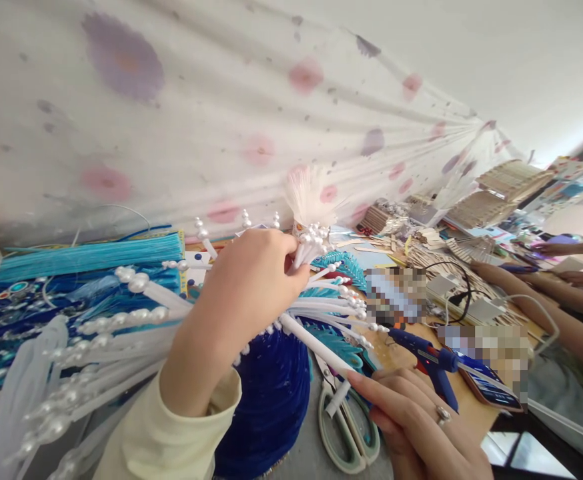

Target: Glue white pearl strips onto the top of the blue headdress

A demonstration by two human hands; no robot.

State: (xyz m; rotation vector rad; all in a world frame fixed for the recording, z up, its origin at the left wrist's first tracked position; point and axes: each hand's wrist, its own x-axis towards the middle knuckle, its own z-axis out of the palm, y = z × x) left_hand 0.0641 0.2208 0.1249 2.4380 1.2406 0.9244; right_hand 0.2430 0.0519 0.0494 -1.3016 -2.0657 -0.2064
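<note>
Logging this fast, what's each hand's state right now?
Left hand: closed, pinching white beaded stems.
Right hand: touching a white stick; grip can't be told.

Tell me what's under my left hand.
White stems with pearl beads show on both sides of your left hand, with a dark blue rounded piece below. The hand hides whatever lies directly beneath, so whether the stems join there can't be seen.

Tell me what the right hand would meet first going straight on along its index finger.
The white stem, which the right hand seems to touch with its index fingertip. Beyond it, roughly in line, lies the left hand, though depth is unclear.
</note>
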